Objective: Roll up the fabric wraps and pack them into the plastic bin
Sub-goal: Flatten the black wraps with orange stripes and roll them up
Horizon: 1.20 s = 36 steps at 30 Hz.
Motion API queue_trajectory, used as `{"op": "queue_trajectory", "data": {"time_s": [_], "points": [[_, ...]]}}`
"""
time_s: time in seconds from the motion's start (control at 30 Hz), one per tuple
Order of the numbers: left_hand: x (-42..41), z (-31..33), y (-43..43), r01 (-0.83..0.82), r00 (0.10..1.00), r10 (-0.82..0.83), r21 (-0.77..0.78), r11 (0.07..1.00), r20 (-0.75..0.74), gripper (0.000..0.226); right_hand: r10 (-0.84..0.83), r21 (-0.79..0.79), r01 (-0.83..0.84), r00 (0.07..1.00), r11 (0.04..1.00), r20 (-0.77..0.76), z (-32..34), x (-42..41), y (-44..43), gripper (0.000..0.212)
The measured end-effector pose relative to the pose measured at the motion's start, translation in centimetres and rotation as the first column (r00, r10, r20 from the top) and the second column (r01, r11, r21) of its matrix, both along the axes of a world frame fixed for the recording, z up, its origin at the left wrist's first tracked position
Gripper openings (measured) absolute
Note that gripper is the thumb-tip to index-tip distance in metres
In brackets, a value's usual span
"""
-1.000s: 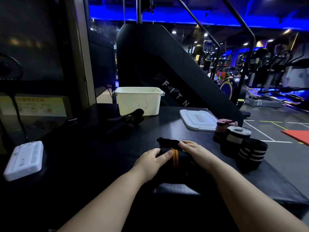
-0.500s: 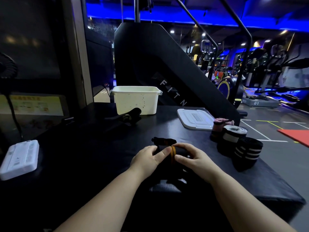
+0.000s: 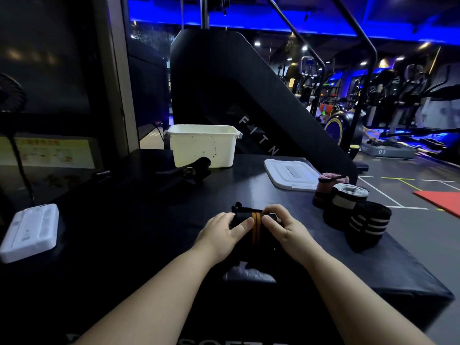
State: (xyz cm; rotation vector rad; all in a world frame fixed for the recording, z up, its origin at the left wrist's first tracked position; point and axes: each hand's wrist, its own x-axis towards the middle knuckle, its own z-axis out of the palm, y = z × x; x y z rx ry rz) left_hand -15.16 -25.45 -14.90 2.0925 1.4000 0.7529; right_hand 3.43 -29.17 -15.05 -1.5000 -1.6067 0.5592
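White box: a flat white box [image 3: 29, 231] lies at the left edge of the padded top [image 3: 124, 220], well apart from the hands.
Padded top: black, and it carries everything named here except the red mat.
Loose strap: a dark loose strap [image 3: 191, 170] lies just in front of the bin's near wall, on the stretch between bin and hands, slightly left of the straight line.
Plastic bin: the white plastic bin [image 3: 202, 145] stands upright and uncovered at the far edge; its inside cannot be seen from here.
Left hand: the left hand [image 3: 221, 232] grips the left end of the roll, fingers curled over it, thumb lying on the fabric just beside the orange stripes.
Wrap: the orange-striped wrap [image 3: 255, 225], black and partly rolled, lies near the front middle, clamped between the two hands, its unrolled length trailing toward the person.
Right hand: the right hand [image 3: 286, 227] pinches the right end, fingers curled over the top, thumb on the near side.
Lid: the white lid [image 3: 290, 174] lies flat, right of the bin and apart from it.
Finished rolls: a pink roll [image 3: 323, 188], a grey-banded roll [image 3: 343, 205] and a black striped roll [image 3: 366, 227] stand on end in a touching row to the right of the right hand.
Floor: a red mat [image 3: 443, 200] lies beyond the right edge.
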Motion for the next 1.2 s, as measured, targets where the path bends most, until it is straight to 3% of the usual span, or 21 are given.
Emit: {"op": "queue_trajectory", "data": {"time_s": [0.23, 0.43, 0.7, 0.87, 1.0, 1.2], "points": [[0.39, 0.47, -0.22, -0.055, 0.996, 0.054, -0.016, 0.998, -0.075, 0.053, -0.048, 0.067, 0.047, 0.999, 0.997, 0.014, 0.15, -0.43, -0.07, 0.016], [0.26, 0.16, -0.10, -0.090, 0.995, 0.092, -0.044, 0.995, 0.031, 0.046, -0.093, 0.031, 0.091, 0.995, 0.995, 0.039, -0.01, -0.29, 0.15, 0.024], [0.27, 0.02, -0.21, -0.107, 0.990, 0.112, -0.068, 0.992, 0.087, 0.048, -0.019, 0.013, 0.018, 0.996, 1.000, 0.082, -0.06, 0.03, -0.08, 0.011], [0.22, -0.01, -0.51, -0.091, 0.996, 0.092, -0.028, 0.995, 0.019, 0.047, -0.064, 0.011, 0.063, 0.995, 0.998, 0.081, -0.06, -0.02, 0.07, 0.021], [0.14, 0.04, -0.72, -0.064, 0.998, 0.064, -0.004, 0.998, 0.030, 0.049, -0.024, 0.037, 0.027, 0.997, 0.999, -0.075, -0.22, -0.33, -0.31, 0.010], [0.47, 0.35, -0.67, -0.123, 0.991, 0.123, -0.010, 0.992, -0.044, 0.059, -0.029, 0.102, 0.026, 0.999, 0.994, 0.034, -0.03, -0.16, -0.53, 0.012]]}}
